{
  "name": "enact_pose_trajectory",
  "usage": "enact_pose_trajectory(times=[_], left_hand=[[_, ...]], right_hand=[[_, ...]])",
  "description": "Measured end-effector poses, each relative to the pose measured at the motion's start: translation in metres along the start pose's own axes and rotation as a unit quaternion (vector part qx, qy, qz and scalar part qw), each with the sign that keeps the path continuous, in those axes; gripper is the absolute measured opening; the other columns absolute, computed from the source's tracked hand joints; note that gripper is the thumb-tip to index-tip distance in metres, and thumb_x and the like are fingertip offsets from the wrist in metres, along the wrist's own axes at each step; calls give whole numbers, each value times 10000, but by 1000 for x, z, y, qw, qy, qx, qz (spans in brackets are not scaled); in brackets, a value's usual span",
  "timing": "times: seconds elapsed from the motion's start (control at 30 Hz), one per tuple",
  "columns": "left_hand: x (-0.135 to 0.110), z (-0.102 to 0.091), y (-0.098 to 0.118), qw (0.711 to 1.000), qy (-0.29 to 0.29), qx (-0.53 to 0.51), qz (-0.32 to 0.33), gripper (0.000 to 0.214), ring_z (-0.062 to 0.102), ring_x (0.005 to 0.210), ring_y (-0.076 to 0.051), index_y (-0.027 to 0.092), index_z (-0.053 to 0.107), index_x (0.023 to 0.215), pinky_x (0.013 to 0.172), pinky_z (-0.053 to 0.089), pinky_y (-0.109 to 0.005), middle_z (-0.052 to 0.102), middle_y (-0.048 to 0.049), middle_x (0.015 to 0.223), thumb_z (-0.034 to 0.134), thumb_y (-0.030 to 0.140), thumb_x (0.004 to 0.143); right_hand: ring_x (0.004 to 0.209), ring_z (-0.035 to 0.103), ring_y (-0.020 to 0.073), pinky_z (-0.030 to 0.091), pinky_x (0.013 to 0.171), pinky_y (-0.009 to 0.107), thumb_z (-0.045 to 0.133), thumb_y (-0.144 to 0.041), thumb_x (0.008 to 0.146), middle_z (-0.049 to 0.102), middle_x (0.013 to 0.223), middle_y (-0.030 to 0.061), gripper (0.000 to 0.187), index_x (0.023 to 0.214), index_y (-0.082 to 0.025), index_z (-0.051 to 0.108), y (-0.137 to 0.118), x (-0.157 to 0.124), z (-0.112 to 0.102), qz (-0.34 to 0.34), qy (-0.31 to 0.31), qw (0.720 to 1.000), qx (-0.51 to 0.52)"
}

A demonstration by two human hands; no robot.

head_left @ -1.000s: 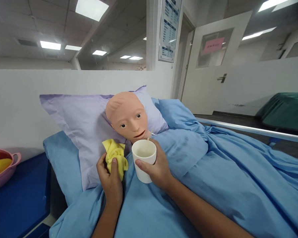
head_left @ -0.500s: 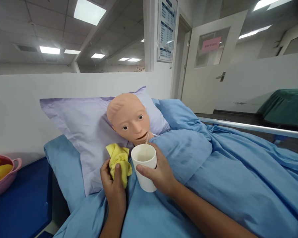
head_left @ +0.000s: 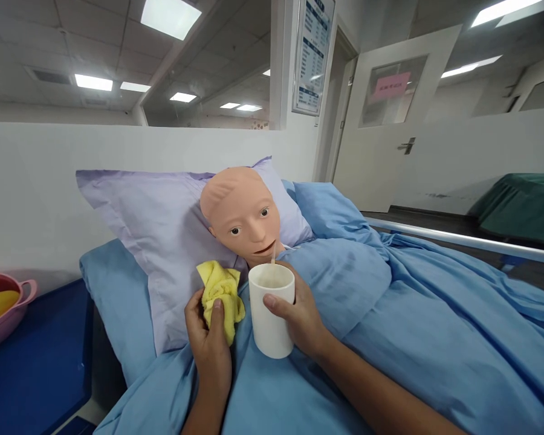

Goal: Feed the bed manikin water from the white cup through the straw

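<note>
A training manikin's head rests on a lilac pillow in a bed, covered to the neck by a blue blanket. My right hand is wrapped round a white cup, held upright just below the manikin's chin. A thin straw rises from the cup to its mouth. My left hand grips a crumpled yellow cloth beside the manikin's neck, left of the cup.
A pink bowl with yellow fruit stands on a blue surface at the left. A metal bed rail runs along the far side. Behind are a white partition, a door and a green-covered bed.
The cup has tipped back to upright and shifted slightly right and down. The yellow cloth and my left hand have stayed beside the manikin's neck.
</note>
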State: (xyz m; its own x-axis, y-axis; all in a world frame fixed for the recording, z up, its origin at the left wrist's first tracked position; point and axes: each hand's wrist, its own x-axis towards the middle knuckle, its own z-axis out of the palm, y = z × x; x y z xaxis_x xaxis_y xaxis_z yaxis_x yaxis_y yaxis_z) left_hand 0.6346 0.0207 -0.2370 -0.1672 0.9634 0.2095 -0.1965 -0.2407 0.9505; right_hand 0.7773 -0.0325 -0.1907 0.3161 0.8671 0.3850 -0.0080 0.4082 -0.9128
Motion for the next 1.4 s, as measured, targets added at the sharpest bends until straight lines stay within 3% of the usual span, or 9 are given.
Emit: enact_pose_trajectory(times=[0.33,1.1,1.4], left_hand=[[-1,1,-3,1000,7,-12,0,519,587,1182,-242,268,539,1281,998,477,-404,601,-64,1302,659,519,843],[-1,-1,-2,1000,-2,-4,-1,498,586,1173,-244,254,539,1285,995,490,-407,602,-75,1308,633,492,858],[-1,-1,-3,1000,-6,-18,-17,500,609,1129,-236,270,542,1280,942,511,-383,623,-61,1270,643,505,850]], right_hand=[[724,584,160,483,613,284,791,-567,692,632,880,9,502,1008,-222,608,6,2,-3,24,13,999,22],[716,589,169,488,618,291,827,-547,644,645,885,20,591,1068,-217,579,-3,4,-5,69,-90,993,22],[710,603,175,504,603,296,827,-531,632,651,886,28,585,1061,-210,592,-1,4,-3,82,-63,994,46]])
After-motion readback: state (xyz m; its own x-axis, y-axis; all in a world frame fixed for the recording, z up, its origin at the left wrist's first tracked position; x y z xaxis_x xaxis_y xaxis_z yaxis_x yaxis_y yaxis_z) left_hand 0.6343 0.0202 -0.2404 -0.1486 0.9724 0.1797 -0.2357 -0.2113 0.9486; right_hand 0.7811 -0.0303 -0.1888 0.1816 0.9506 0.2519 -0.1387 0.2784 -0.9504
